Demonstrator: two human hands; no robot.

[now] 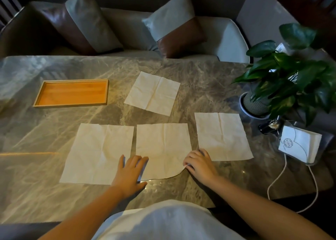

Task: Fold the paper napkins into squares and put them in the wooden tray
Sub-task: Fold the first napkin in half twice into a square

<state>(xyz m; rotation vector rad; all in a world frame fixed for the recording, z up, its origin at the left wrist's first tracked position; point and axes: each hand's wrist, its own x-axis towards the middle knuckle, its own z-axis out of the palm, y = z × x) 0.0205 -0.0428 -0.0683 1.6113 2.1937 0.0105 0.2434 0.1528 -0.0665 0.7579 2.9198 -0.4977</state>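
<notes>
Four flat napkins, one wooden tray; right hand pinches one corner.

Three napkins lie in a near row, a fourth behind, the tray far left.

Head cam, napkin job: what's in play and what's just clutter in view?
In play: middle napkin, pressed by the left hand and pinched at its near corner by the right hand; left napkin; right napkin; far napkin; wooden tray, empty.

Clutter: potted plant; toothpick jar; napkin holder; white cable.
</notes>
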